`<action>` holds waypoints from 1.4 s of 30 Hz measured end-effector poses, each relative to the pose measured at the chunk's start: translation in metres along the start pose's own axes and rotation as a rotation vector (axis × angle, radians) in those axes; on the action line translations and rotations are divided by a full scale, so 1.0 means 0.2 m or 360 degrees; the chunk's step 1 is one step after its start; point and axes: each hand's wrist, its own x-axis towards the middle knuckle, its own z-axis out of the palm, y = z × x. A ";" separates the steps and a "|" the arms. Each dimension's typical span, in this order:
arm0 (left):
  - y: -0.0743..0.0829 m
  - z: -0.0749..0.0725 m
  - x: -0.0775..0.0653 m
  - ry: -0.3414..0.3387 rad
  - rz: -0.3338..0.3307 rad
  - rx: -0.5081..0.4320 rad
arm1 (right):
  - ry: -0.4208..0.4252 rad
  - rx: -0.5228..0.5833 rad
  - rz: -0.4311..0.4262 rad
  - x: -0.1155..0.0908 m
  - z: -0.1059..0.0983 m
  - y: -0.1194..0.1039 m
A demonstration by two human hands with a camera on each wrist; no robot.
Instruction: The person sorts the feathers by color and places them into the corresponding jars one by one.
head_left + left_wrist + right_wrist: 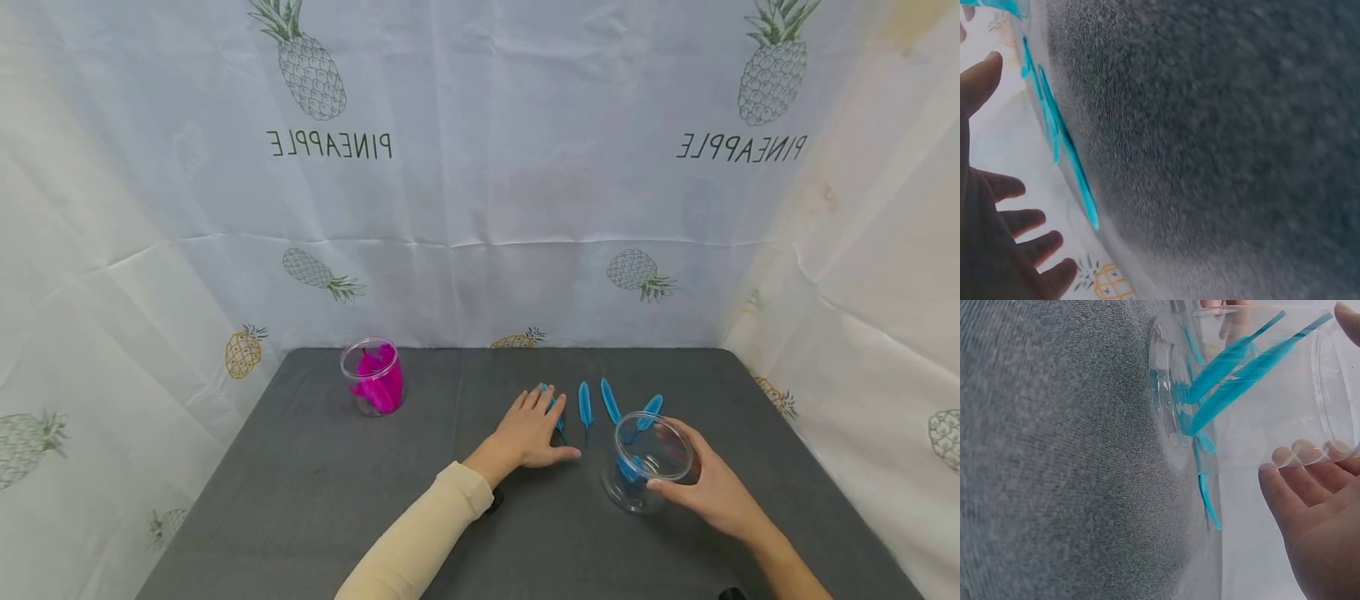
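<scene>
In the head view my right hand (pixel 708 483) grips a clear plastic jar (pixel 658 457) by its right side, thumb near the rim. The jar stands upright on the table. Two blue feathers (pixel 1244 384) lean inside it, quills upward, in the right wrist view. My left hand (pixel 528 432) hovers low over the table with fingers spread, holding nothing. A blue feather (pixel 560 423) lies partly hidden beneath its fingertips. Beyond and between the hands lie more blue feathers: one upright in view (pixel 585 404), one slanted (pixel 610 400), and one (pixel 653 406) behind the jar.
A second clear jar (pixel 362 404) holding bright pink feathers (pixel 381 379) stands at the table's far left. The dark grey tabletop (pixel 315 492) ends at a white curtain (pixel 465 183) printed with pineapples, which also hangs along both sides.
</scene>
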 end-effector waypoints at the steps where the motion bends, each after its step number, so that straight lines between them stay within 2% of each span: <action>1: 0.00 0.00 0.00 -0.0015 -0.0004 0.0002 | 0.0002 -0.0002 0.0002 0.00 0.00 0.00; 10: 0.03 0.03 0.04 -0.0180 -0.0076 0.0026 | -0.0002 0.0012 0.0004 0.00 0.01 0.01; 17: 0.03 0.05 0.04 -0.0207 -0.0087 0.0067 | 0.0011 0.0003 -0.0011 0.00 0.02 0.01; 29: 0.04 0.04 0.04 -0.0142 -0.0027 0.0094 | 0.0022 -0.0027 0.0007 0.00 0.02 0.02; 36: 0.02 0.03 0.02 -0.0105 0.0000 -0.0114 | 0.0020 -0.0023 0.0012 0.00 0.01 0.02; 42: 0.00 0.00 0.01 0.0021 0.0062 -0.0240 | 0.0021 -0.0005 0.0009 0.00 0.01 0.02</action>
